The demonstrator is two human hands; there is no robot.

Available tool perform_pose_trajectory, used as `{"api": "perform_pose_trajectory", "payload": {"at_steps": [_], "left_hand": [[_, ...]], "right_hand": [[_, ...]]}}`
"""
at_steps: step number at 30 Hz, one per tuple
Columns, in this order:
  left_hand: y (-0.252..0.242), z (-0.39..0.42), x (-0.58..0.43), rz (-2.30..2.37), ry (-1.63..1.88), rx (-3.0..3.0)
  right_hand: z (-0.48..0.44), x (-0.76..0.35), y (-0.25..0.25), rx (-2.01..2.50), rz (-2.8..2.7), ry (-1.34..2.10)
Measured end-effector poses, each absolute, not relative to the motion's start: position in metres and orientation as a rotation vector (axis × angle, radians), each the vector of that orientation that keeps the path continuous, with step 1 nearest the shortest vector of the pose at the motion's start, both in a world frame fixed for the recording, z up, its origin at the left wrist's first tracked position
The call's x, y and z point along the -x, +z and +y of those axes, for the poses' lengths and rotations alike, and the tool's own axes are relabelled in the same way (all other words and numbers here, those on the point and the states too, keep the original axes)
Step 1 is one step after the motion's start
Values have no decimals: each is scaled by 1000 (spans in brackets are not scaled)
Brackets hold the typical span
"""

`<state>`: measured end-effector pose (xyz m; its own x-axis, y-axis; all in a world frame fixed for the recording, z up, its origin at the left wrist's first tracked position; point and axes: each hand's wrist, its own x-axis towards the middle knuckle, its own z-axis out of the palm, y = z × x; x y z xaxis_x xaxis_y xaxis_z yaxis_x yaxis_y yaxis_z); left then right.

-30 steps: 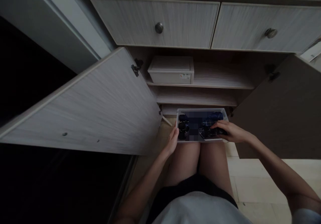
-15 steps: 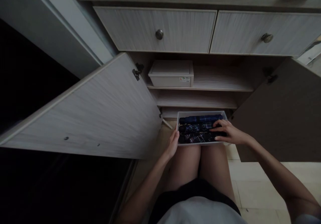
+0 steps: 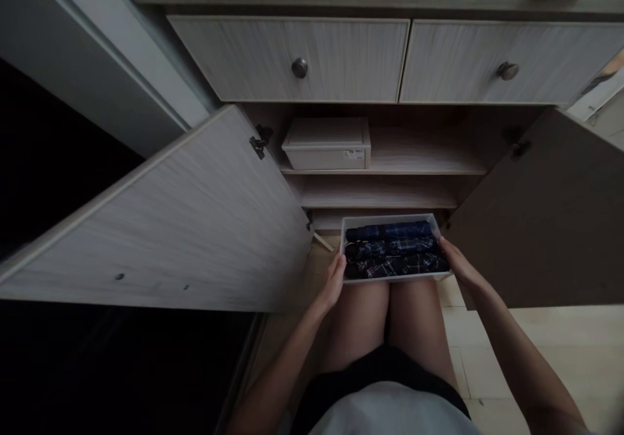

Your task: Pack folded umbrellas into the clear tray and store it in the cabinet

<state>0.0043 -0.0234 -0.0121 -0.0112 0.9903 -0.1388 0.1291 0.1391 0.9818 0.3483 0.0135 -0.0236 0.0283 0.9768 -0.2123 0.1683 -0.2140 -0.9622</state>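
A white open bin [image 3: 390, 219] rests on my knees in front of an open cabinet. It holds three folded umbrellas [image 3: 392, 256], dark blue and plaid, lying side by side. My left hand [image 3: 334, 282] grips the bin's left end, fingers curled on its edge. My right hand [image 3: 455, 263] holds the bin's right end, fingers along its side.
The cabinet has both doors swung out, the left door [image 3: 185, 227] and the right door [image 3: 541, 220]. A white lidded box [image 3: 326, 144] sits on the upper shelf [image 3: 419, 162]. Two drawers with round knobs [image 3: 299, 67] are above. Pale tiled floor lies to the right.
My right hand left the umbrellas inside the bin and moved to the bin's right end. The left hand stayed on the left end.
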Motion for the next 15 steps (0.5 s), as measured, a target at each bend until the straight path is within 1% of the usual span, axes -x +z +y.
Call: {"api": "perform_pose_trajectory", "payload": {"at_steps": [6,10,12,15], "left_hand": [[-9,-24,-6,1365,1035,-1184],[-11,-26,-6,1406,1017,-1182],[-13,-28,-3,1432,981,-1180],[-12,-23,5,1418,900,-1203]], "right_hand": [[21,-349,-21,1543,-1175,1323],[18,-341,-20,1462,-1050,1467],[15,-338,-20,1437,-1050,1450],[12,-339,-18,1441,-1171,1333]]}}
